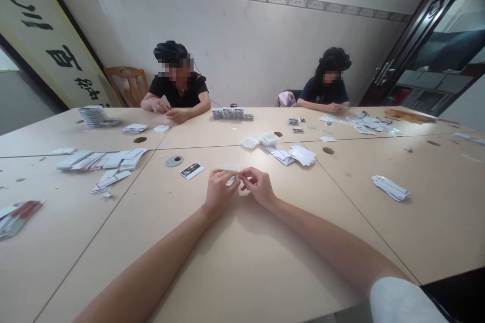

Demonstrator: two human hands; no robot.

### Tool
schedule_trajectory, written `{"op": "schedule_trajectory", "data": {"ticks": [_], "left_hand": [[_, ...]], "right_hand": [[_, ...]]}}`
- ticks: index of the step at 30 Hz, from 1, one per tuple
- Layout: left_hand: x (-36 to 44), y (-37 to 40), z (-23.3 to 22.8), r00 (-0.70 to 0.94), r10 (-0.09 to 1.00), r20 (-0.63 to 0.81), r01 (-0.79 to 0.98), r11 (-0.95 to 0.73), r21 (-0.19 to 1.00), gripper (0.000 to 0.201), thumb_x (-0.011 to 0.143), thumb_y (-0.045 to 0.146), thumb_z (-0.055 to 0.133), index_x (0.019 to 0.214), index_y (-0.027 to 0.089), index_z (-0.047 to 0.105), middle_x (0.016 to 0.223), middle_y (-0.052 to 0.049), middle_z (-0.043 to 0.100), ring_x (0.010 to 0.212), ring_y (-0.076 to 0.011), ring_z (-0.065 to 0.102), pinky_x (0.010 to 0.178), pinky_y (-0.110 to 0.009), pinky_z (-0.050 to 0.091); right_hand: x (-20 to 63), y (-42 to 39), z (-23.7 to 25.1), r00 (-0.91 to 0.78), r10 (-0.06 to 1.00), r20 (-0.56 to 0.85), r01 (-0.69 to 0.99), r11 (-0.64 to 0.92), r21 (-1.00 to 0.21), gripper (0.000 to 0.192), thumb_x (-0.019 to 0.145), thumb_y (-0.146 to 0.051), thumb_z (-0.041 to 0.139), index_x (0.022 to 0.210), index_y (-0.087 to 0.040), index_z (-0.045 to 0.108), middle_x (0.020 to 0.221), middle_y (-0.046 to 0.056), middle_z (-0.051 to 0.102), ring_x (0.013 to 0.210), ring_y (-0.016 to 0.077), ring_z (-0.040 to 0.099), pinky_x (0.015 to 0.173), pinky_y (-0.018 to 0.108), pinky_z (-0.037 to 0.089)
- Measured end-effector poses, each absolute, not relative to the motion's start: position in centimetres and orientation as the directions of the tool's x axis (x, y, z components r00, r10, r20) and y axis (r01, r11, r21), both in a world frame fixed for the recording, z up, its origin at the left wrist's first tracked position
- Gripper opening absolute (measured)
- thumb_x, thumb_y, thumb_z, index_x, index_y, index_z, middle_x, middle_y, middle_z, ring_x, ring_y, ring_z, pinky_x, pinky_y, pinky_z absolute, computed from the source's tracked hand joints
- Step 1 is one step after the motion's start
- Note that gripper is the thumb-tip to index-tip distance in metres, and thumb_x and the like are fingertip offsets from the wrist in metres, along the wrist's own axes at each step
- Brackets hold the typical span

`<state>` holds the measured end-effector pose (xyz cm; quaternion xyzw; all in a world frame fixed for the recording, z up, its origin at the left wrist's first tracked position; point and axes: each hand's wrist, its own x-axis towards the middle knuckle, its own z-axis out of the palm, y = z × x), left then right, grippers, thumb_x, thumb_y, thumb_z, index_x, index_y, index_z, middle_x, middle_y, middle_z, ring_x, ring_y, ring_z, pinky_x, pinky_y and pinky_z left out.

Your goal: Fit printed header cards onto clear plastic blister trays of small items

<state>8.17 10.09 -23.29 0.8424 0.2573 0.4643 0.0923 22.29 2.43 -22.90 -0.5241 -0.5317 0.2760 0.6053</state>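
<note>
one head-worn view looks forward and down, close over the table [242,262]; wall beyond

The desk [242,262] was smooth, matt, pale wood-look laminate. Glossy paper cards [102,160] lay near its left edge; a varnished wooden chair [128,85] stood behind.

We found a meeting room put to use as a small hand-assembly workroom. Pale tables [242,262] stood pushed together with cable holes [328,151] in their tops. Stacks of small cards [102,160] lay across them, and two seated people [178,86] worked at the far side before a plain bordered wall [265,35].
</note>
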Motion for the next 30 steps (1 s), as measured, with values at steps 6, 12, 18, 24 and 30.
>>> {"op": "schedule_trajectory", "data": {"ticks": [6, 12, 18, 24, 30], "left_hand": [[8.16, 10.22, -23.38, 0.427, 0.522, 0.738, 0.35, -0.848, 0.398, 0.017, 0.092, 0.026, 0.06, 0.082, 0.024, 0.074, 0.083, -0.002, 0.079, 0.077, -0.0213, 0.073, 0.093, -0.043, 0.047], [8.18, 10.14, -23.4, 0.416, 0.517, 0.748, 0.338, -0.852, 0.401, 0.018, 0.092, 0.025, 0.06, 0.081, 0.023, 0.074, 0.083, -0.001, 0.079, 0.075, -0.02, 0.072, 0.093, -0.042, 0.046], [8.32, 10.02, -23.13, 0.377, 0.538, 0.754, 0.327, -0.839, 0.435, 0.019, 0.091, 0.027, 0.061, 0.078, 0.022, 0.074, 0.081, -0.004, 0.079, 0.075, -0.0221, 0.073, 0.086, -0.042, 0.048], [8.4, 9.88, -23.01, 0.35, 0.568, 0.745, 0.301, -0.821, 0.485, 0.016, 0.091, 0.027, 0.061, 0.089, 0.021, 0.075, 0.089, -0.005, 0.079, 0.083, -0.0224, 0.073, 0.083, -0.038, 0.053], [8.37, 9.57, -22.78, 0.352, 0.577, 0.737, 0.266, -0.817, 0.513, 0.012, 0.091, 0.025, 0.062, 0.09, 0.02, 0.074, 0.089, -0.004, 0.078, 0.084, -0.0211, 0.072, 0.08, -0.034, 0.054]], "right_hand": [[22.29, 2.56, -23.01, 0.285, 0.888, 0.361, 0.22, 0.306, -0.926, 0.028, 0.087, -0.05, 0.066, 0.088, -0.022, 0.069, 0.085, 0.003, 0.072, 0.055, 0.0172, 0.072, 0.044, 0.022, 0.048], [22.35, 2.72, -23.17, 0.28, 0.884, 0.373, 0.22, 0.319, -0.922, 0.027, 0.087, -0.048, 0.066, 0.088, -0.021, 0.069, 0.086, 0.003, 0.072, 0.055, 0.0163, 0.072, 0.046, 0.022, 0.051], [22.49, 2.86, -23.34, 0.285, 0.883, 0.372, 0.219, 0.318, -0.922, 0.026, 0.085, -0.045, 0.068, 0.089, -0.02, 0.07, 0.086, 0.003, 0.072, 0.055, 0.0153, 0.072, 0.044, 0.021, 0.05], [22.64, 2.95, -23.44, 0.301, 0.875, 0.378, 0.216, 0.324, -0.921, 0.024, 0.086, -0.043, 0.066, 0.091, -0.02, 0.069, 0.089, 0.003, 0.072, 0.056, 0.0151, 0.071, 0.051, 0.025, 0.057], [22.75, 2.96, -23.56, 0.296, 0.873, 0.387, 0.222, 0.331, -0.917, 0.02, 0.087, -0.039, 0.064, 0.092, -0.02, 0.069, 0.09, 0.003, 0.072, 0.056, 0.0149, 0.072, 0.052, 0.025, 0.057]]}}
